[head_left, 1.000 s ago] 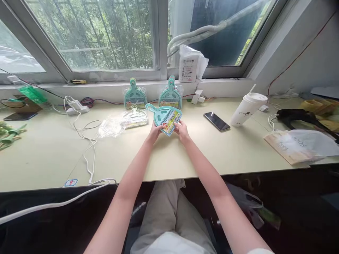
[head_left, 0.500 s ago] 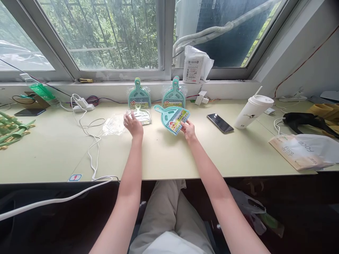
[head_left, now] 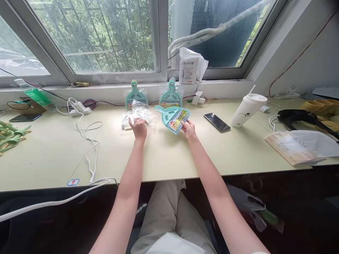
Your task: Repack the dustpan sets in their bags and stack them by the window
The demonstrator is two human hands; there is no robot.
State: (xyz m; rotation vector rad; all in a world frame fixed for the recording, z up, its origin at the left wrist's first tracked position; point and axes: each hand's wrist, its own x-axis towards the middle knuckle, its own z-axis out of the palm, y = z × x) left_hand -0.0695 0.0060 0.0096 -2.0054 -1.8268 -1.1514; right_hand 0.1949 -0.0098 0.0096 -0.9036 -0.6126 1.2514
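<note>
1. The teal dustpan [head_left: 167, 114] is grasped near its lower right corner by the right hand [head_left: 189, 129] and is held tilted, ahead of and between both hands.
2. Clear plastic wrapper [head_left: 144, 113] is bunched at the left hand [head_left: 139, 129]; whether it is gripped cannot be told.
3. Beyond the left hand, a wrapped dustpan [head_left: 136, 94] is propped upright.
4. Right of the right hand, a phone [head_left: 217, 122] is laid.
</note>
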